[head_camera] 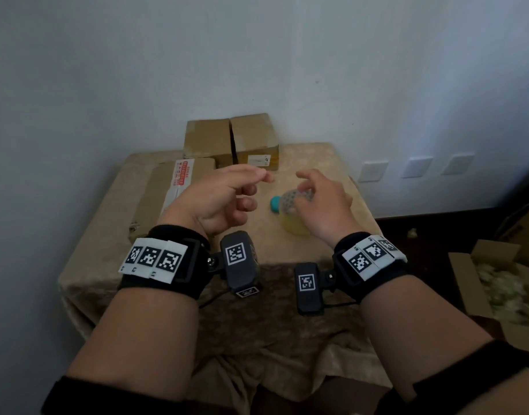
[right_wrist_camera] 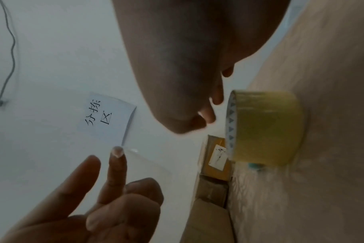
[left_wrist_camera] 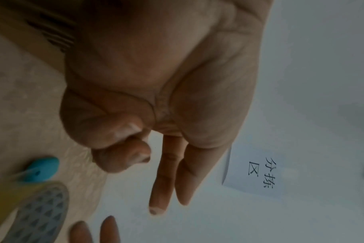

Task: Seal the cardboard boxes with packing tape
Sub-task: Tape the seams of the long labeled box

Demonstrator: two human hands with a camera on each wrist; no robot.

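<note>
A roll of yellowish clear packing tape (head_camera: 290,224) (right_wrist_camera: 266,128) lies flat on the cloth-covered table (head_camera: 317,157). A teal cutter (head_camera: 275,203) (left_wrist_camera: 41,169) lies against its far side. My right hand (head_camera: 317,196) (right_wrist_camera: 210,113) hovers just above the roll with loosely curled fingers, apart from it. To its left my left hand (head_camera: 245,187) (left_wrist_camera: 166,180) is held in the air, thumb and forefinger stretched out, the outer fingers curled, nothing clearly held. Two small cardboard boxes (head_camera: 207,139) (head_camera: 254,136) stand at the back. A flat box (head_camera: 158,199) with a red-and-white label lies at the left.
The table stands against a white wall with a paper sign (right_wrist_camera: 106,118) and a hanging cable (right_wrist_camera: 10,49). Wall sockets (head_camera: 415,167) sit low at the right. On the floor to the right lies an open cardboard box (head_camera: 466,283) with filler inside.
</note>
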